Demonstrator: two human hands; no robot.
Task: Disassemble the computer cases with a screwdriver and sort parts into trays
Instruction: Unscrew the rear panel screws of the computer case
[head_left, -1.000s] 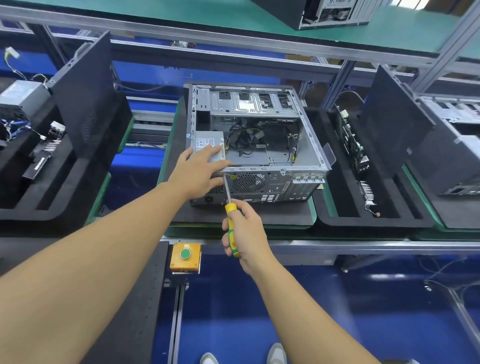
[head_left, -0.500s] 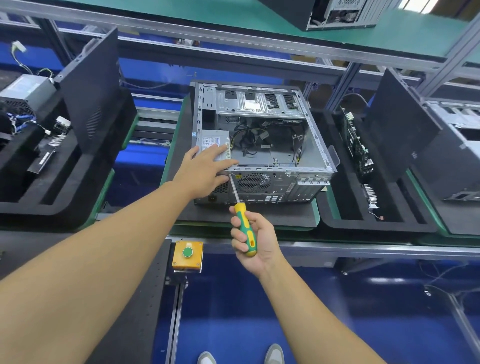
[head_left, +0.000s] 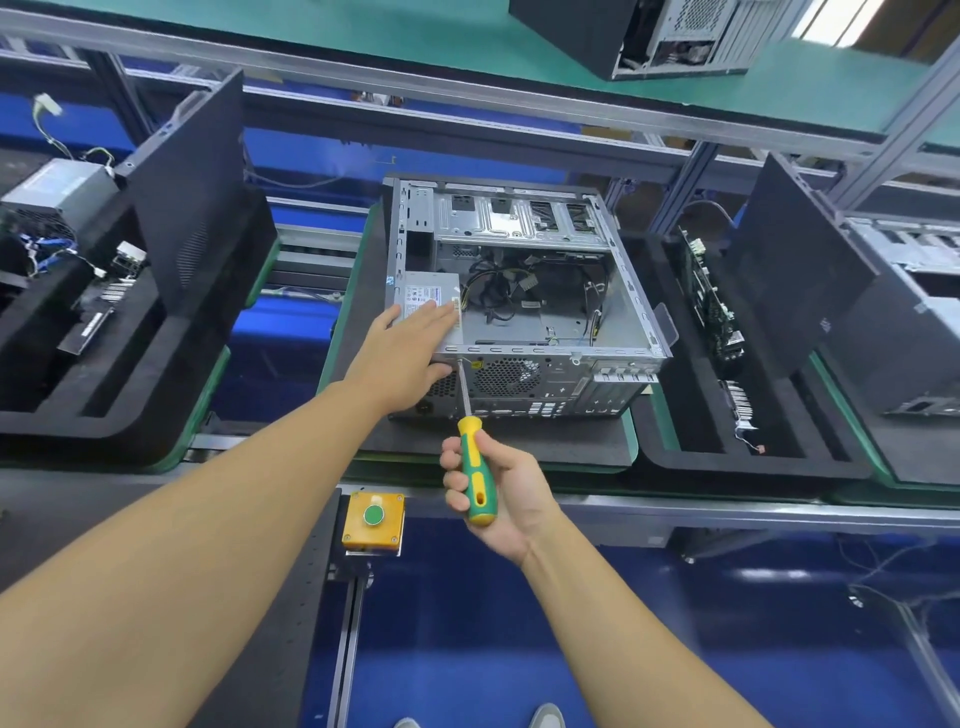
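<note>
Left hand (head_left: 410, 348): since the prior frame we find it slid further over the power supply (head_left: 422, 290); fingers straight, palm flat, thumb against the rear panel (head_left: 545, 387).
Right hand (head_left: 506, 491): fingers curled round the screwdriver (head_left: 474, 470), palm turned toward us.
Computer case (head_left: 524, 223): open grey sheet-metal box, lying on a black foam tray (head_left: 545, 449).
Screwdriver: green-and-yellow grip, thin steel shaft, tip at the case's rear top edge.

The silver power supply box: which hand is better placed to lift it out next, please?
Probably the left hand: it rests flat on the silver power supply box, while the right hand grips the green-and-yellow screwdriver against the grey metal case's rear.
</note>
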